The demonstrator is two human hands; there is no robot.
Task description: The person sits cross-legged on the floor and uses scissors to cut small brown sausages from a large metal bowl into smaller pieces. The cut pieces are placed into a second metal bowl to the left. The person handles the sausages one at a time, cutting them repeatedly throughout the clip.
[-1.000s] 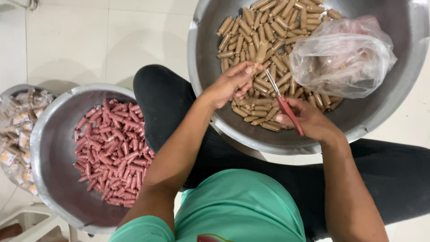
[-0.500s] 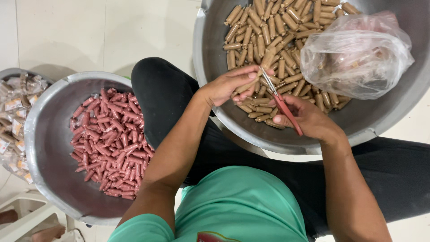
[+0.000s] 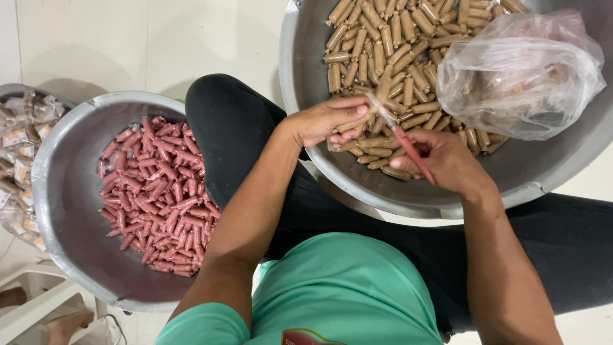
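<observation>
My left hand (image 3: 329, 121) pinches one brown wrapped sausage (image 3: 353, 123) just above the near side of a large metal bowl (image 3: 511, 172). My right hand (image 3: 442, 160) grips a small red-handled blade (image 3: 403, 137), whose tip touches the end of that sausage. The bowl holds several brown wrapped sausages (image 3: 389, 45). A crumpled clear plastic bag (image 3: 520, 73) lies in it at the right.
A second metal bowl (image 3: 60, 191) at my left holds several peeled red sausages (image 3: 156, 191). Farther left, a third container (image 3: 19, 147) holds small packets. My black-clad legs lie between the bowls on a white tiled floor. A white plastic stool (image 3: 38, 313) stands at the lower left.
My left hand has lifted a sausage slightly out of the pile, and the blade has swung up to meet its end. The view has shifted a little to the left.
</observation>
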